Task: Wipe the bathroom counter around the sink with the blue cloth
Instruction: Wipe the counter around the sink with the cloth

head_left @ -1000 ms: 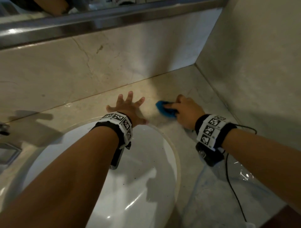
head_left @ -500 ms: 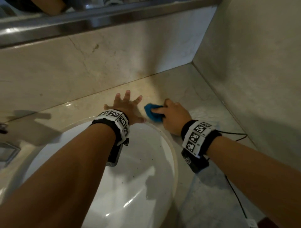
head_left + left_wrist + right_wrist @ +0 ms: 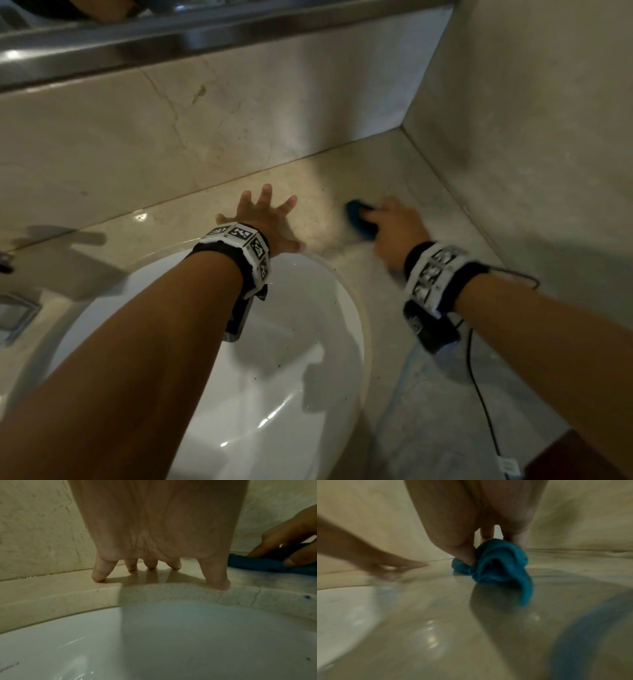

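A bunched blue cloth (image 3: 359,219) (image 3: 498,563) (image 3: 257,562) lies on the beige marble counter (image 3: 342,178) behind and to the right of the white sink (image 3: 274,377). My right hand (image 3: 394,226) grips the cloth with curled fingers and thumb and holds it down on the counter; it is blurred. My left hand (image 3: 263,219) (image 3: 154,568) rests on the counter just behind the sink rim, fingers spread and straight, fingertips down. The two hands are a short gap apart.
A marble backsplash (image 3: 205,130) rises behind the counter and a side wall (image 3: 531,137) closes it on the right. A steel ledge (image 3: 171,37) runs above. A black cable (image 3: 479,394) trails from my right wrist. Faucet base (image 3: 13,315) at far left.
My right hand swept the cloth left toward my left hand, then back right and a little farther from the sink. My left hand stayed planted.
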Tool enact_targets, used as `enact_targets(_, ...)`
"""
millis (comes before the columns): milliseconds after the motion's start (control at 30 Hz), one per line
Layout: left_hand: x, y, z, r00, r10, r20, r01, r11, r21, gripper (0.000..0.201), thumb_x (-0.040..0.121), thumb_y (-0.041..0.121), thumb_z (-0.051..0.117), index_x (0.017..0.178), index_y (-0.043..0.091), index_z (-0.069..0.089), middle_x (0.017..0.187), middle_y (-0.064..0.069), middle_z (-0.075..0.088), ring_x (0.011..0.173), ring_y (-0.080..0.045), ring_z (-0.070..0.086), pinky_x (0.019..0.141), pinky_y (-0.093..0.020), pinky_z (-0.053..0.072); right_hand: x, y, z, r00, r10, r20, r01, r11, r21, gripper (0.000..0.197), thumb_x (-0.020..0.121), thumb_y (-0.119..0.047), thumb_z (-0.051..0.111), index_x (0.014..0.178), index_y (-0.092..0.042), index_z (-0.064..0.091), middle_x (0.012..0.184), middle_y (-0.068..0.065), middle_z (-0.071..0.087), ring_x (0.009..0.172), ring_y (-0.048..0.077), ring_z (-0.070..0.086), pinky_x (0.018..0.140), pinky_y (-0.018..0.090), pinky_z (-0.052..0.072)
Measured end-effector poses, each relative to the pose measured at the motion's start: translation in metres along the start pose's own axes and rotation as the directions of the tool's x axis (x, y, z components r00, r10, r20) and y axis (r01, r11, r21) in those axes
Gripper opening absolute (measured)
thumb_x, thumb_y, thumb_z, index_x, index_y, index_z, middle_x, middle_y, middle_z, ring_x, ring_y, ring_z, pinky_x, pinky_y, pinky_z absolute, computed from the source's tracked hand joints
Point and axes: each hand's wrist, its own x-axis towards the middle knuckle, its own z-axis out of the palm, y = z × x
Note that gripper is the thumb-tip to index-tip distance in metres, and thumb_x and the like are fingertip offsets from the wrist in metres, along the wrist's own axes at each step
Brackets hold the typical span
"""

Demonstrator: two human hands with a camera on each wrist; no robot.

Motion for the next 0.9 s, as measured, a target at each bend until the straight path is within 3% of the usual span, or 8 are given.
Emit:
enact_targets(100,-0.001,0.002,0.000,1.000,-0.007,-0.013,0.007,1.000,-0.009,0.099,0.071,0.071,0.059,0.145,0.049,-0.003,0.157,0.007,-0.017,0.145,-0.033,-0.011,0.105,-0.071,0.016,-0.020,-0.027,0.015,0.984,-0.167,0.065,0.164,0.985,0.045,0.046,0.088,-0.014,0.053,0.132,-0.030,0.051,0.109,0.009,0.044,0.099,0.032,0.049,0.081,0.029,0.036)
enact_targets(167,-0.001,0.001,0.001,1.000,-0.004,-0.018,0.004,1.000,-0.009,0.099,0.071,0.072,0.058,0.145,0.049,-0.004,0.157,0.007,-0.018,0.145,-0.032,-0.011,0.105,-0.071,0.015,-0.012,-0.015,0.009,0.986,-0.159,0.044,0.157,0.986,0.055,0.045,0.090,-0.014,0.052,0.132,-0.030,0.051,0.110,0.009,0.044,0.100,0.030,0.047,0.081,0.026,0.033)
enact_targets(400,-0.002,-0.002,0.002,1.000,0.011,-0.004,-0.011,1.000,-0.016,0.097,0.072,0.073,0.056,0.145,0.049,-0.004,0.156,0.007,-0.018,0.144,-0.032,-0.013,0.106,-0.071,0.012,0.014,0.072,-0.026,0.970,0.220,-0.104,-0.229,0.969,-0.090,0.048,0.093,-0.008,0.044,0.139,-0.022,0.044,0.133,0.023,0.039,0.106,0.042,0.050,0.090,0.037,0.044)
enact_targets(533,0.002,-0.002,0.003,1.000,0.000,0.004,0.000,1.000,-0.022,0.099,0.070,0.074,0.057,0.144,0.051,-0.005,0.156,0.008,-0.020,0.144,-0.031,-0.015,0.105,-0.072,0.012,-0.012,0.024,0.005,0.999,0.011,-0.047,-0.008,0.998,0.061,0.043,0.091,-0.007,0.049,0.132,-0.020,0.051,0.120,0.016,0.047,0.105,0.036,0.051,0.092,0.035,0.043)
enact_targets(667,0.003,-0.001,0.004,1.000,-0.017,-0.006,0.017,1.000,-0.022,0.100,0.069,0.073,0.058,0.143,0.052,-0.006,0.156,0.009,-0.020,0.144,-0.031,-0.014,0.105,-0.072,0.012,-0.028,-0.004,0.015,0.978,-0.205,0.044,0.202,0.978,0.050,0.043,0.091,-0.010,0.051,0.130,-0.027,0.053,0.102,0.007,0.043,0.093,0.024,0.044,0.079,0.027,0.035)
enact_targets(767,0.001,-0.001,0.003,1.000,-0.006,-0.005,0.005,1.000,-0.013,0.098,0.071,0.073,0.056,0.143,0.051,-0.006,0.156,0.008,-0.019,0.144,-0.031,-0.014,0.106,-0.071,0.012,-0.001,0.023,-0.009,0.990,-0.118,-0.083,0.121,0.992,0.039,0.041,0.093,-0.011,0.047,0.131,-0.023,0.053,0.105,0.011,0.044,0.094,0.025,0.046,0.081,0.024,0.031)
enact_targets(833,0.000,-0.001,0.002,1.000,0.000,0.000,0.000,1.000,-0.018,0.097,0.073,0.073,0.055,0.144,0.051,-0.007,0.156,0.008,-0.021,0.144,-0.031,-0.015,0.106,-0.071,0.011,0.017,0.061,-0.023,0.974,0.030,-0.224,-0.034,0.999,-0.015,0.043,0.092,-0.006,0.046,0.133,-0.020,0.052,0.118,0.018,0.048,0.103,0.033,0.051,0.086,0.029,0.036)
enact_targets(900,0.000,-0.002,0.002,1.000,0.001,0.002,-0.001,1.000,-0.017,0.097,0.073,0.073,0.055,0.143,0.051,-0.008,0.156,0.009,-0.023,0.144,-0.030,-0.016,0.106,-0.071,0.011,0.019,0.088,-0.030,0.962,0.150,-0.227,-0.167,0.984,-0.058,0.044,0.091,-0.007,0.050,0.134,-0.019,0.051,0.132,0.022,0.044,0.111,0.042,0.050,0.096,0.034,0.040)
